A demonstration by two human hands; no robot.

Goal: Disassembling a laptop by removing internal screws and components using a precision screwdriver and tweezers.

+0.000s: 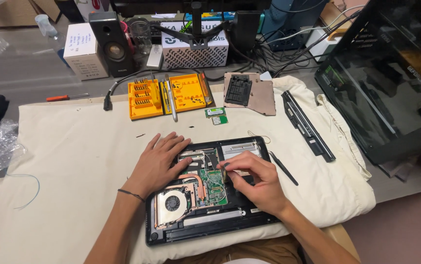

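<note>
Right hand [257, 183]: grip pinched nearly closed, thumb and forefinger tips pressed together over the middle of the opened laptop [205, 195], at the edge of the green circuit board [214, 188]; whether anything sits between the fingertips, impossible to tell. Left hand [159, 161]: grip spread wide, fingers flat and fanned, resting on the laptop's upper left corner and the cloth [73, 161] beside it, holding nothing; a thin dark band round the wrist.

Laptop lying bottom-up, cover off, directly under both grips: round fan [174, 201] just below the left grip, copper heat pipe [196, 180] curving between the two grips, silver brackets along the far edge. Black tweezers [284, 167] just to the right of the right grip, on the cloth.

Farther out, beyond the left grip: two small green cards [217, 115], then the open yellow bit case [166, 95] with a silver driver [172, 102] laid across it. Beyond the right grip: removed cover panel [249, 93] and a long black battery [308, 124]. Farthest on the surface [25, 78]: an orange-handled screwdriver [66, 97], a dark speaker [112, 44], a white perforated box [196, 51], a dark glass-sided computer case [391, 78] at far right.
</note>
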